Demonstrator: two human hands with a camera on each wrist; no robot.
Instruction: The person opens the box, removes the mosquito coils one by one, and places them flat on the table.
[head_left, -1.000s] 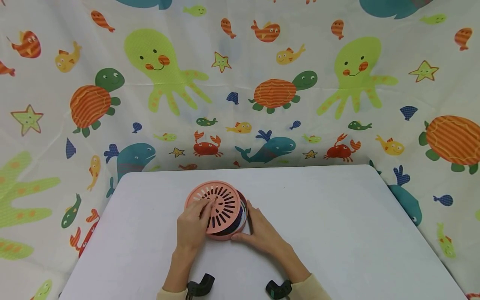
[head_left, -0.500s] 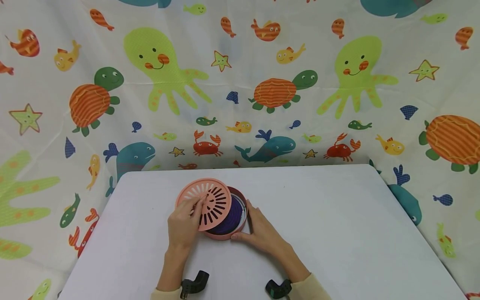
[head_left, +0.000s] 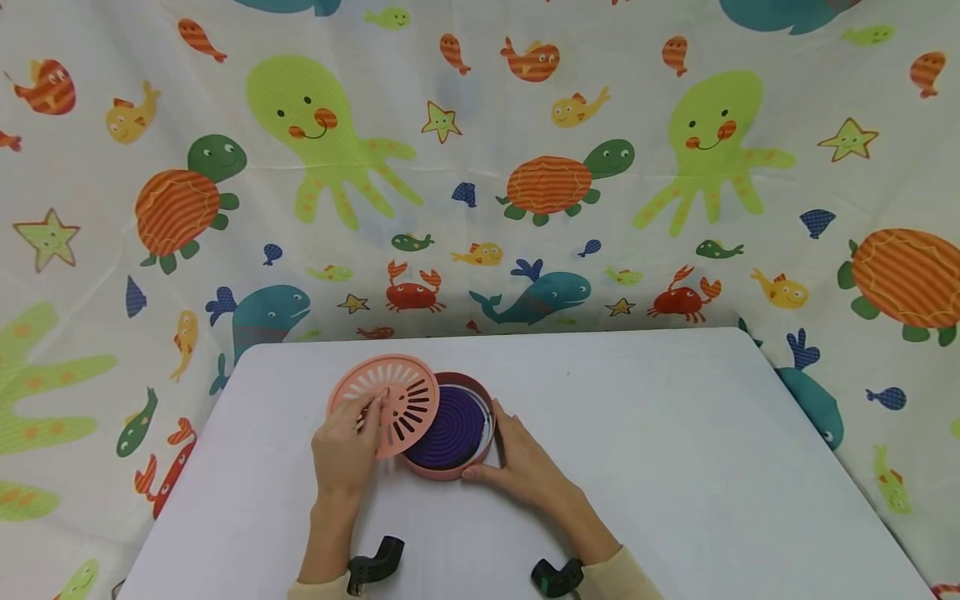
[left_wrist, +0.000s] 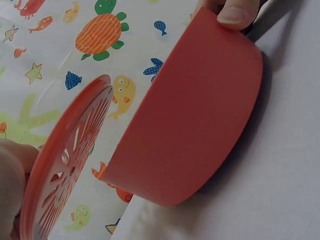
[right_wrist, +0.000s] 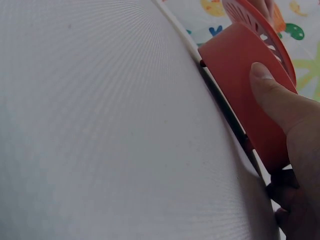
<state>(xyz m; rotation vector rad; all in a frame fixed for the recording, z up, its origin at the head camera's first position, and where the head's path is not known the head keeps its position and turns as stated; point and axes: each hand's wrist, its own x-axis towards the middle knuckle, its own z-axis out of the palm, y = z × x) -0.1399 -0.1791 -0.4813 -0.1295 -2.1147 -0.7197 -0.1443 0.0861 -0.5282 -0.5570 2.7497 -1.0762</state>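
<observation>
My left hand (head_left: 343,454) pinches the middle of a round pink slotted lid (head_left: 396,392). The lid is tilted and overlaps the left part of a round pink mosquito coil box (head_left: 442,474) in the head view. In the left wrist view, a gap shows between the lid (left_wrist: 70,165) and the box (left_wrist: 190,110). Inside the box lies a dark purple-blue mosquito coil (head_left: 450,425), its left edge hidden by the lid. My right hand (head_left: 528,462) holds the box's right side, with the thumb (right_wrist: 280,100) pressed on the wall.
The box stands on a white table (head_left: 675,450), left of its middle. A curtain (head_left: 480,125) printed with sea animals hangs behind the table and down both sides. Each wrist wears a black camera mount (head_left: 557,578).
My left hand has carried the lid leftward off the box, uncovering most of the mosquito coil. The right hand and the box have stayed in place.
</observation>
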